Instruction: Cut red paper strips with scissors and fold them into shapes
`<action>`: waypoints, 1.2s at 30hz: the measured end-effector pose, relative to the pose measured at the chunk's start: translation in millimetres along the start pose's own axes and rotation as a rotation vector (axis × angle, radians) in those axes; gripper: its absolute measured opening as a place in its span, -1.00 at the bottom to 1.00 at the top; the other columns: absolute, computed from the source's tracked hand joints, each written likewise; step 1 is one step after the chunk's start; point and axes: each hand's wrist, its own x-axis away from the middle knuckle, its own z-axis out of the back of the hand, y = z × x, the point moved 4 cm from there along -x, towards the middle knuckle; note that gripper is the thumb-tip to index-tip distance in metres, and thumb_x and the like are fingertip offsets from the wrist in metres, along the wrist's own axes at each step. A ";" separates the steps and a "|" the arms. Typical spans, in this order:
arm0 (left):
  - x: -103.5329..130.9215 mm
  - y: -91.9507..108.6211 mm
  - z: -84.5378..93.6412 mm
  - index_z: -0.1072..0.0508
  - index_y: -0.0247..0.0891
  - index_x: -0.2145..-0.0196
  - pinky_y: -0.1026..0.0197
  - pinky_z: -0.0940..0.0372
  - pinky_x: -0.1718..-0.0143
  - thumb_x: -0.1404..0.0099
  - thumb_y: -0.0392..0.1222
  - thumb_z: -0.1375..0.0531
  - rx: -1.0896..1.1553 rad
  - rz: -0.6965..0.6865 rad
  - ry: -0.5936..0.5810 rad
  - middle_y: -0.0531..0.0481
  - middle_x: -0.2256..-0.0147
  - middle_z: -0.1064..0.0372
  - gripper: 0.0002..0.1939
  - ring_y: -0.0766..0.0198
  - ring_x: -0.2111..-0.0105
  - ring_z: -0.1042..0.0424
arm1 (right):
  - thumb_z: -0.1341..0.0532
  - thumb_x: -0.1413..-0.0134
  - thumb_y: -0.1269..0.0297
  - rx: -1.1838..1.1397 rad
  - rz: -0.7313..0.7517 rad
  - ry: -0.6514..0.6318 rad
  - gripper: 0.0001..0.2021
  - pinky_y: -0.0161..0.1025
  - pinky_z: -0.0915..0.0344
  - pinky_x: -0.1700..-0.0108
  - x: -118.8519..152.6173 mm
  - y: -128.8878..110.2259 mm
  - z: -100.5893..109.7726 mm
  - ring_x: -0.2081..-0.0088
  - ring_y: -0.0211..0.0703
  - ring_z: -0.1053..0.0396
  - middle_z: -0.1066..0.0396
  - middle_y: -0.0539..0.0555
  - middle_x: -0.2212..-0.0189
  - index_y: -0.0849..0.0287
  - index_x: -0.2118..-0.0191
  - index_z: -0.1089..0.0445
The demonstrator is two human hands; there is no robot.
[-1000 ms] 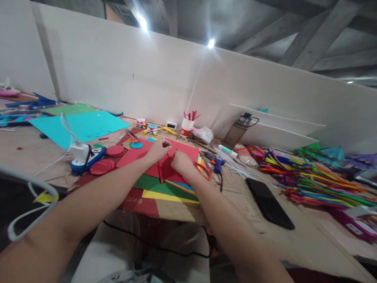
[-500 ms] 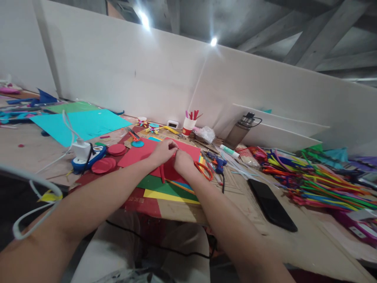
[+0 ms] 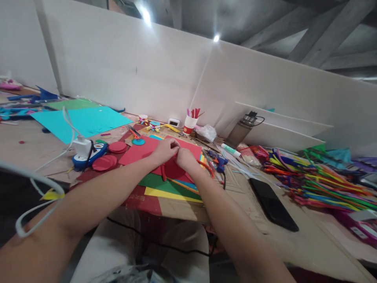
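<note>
My left hand (image 3: 165, 151) is closed over the red paper sheets (image 3: 139, 152), thumb and fingers pinched together. My right hand (image 3: 186, 160) is closed close beside it. Something small and red shows between the two sets of fingertips, too small to make out. A narrow red strip (image 3: 163, 173) lies below my left hand. Green paper (image 3: 156, 182) and yellow paper (image 3: 165, 194) stick out under the red sheets. Orange-handled scissors (image 3: 209, 169) rest partly behind my right wrist.
A blue glue gun (image 3: 220, 162), a black phone (image 3: 272, 204) and colourful pipe cleaners (image 3: 321, 181) lie on the right. A bottle (image 3: 240, 129) and a paper cup (image 3: 190, 124) stand behind. Red discs (image 3: 104, 162) and a plugged blue power strip (image 3: 88, 157) are on the left.
The view has shifted slightly. Both hands stay pinched close together, and my right hand's fingers have turned a little over the red paper.
</note>
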 end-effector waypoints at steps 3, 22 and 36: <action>1.2 2.4 0.2 -0.50 -0.26 0.37 0.22 -0.30 0.21 -0.18 -0.33 -0.16 -0.018 0.011 -0.013 -0.02 0.35 -0.52 -0.89 0.25 0.31 -0.43 | -0.08 -0.21 0.42 0.001 -0.013 0.034 -0.66 -0.17 -0.30 -0.03 1.7 -2.1 -2.0 -0.03 0.05 -0.43 -0.45 0.38 0.05 0.35 -0.06 -0.40; -22.9 -36.1 40.6 -0.53 -0.31 0.35 0.25 -0.28 0.31 -0.12 -0.22 -0.22 0.251 0.219 0.275 -0.02 0.43 -0.47 -0.86 0.30 0.41 -0.39 | -0.15 -0.21 0.28 -0.040 -0.098 0.027 -0.57 -0.18 -0.31 0.02 2.9 -6.6 7.7 -0.11 0.14 -0.37 -0.40 0.45 -0.01 0.42 -0.12 -0.31; -20.5 -38.3 26.3 -0.51 -0.30 0.41 0.24 -0.22 0.33 -0.09 -0.23 -0.22 0.251 0.163 0.180 0.01 0.45 -0.45 -0.89 0.31 0.45 -0.35 | -0.26 -0.07 0.36 -0.082 -0.073 -0.030 -0.62 -0.33 -0.31 0.21 1.5 2.9 7.1 0.05 -0.01 -0.48 -0.49 0.34 0.05 0.34 -0.03 -0.39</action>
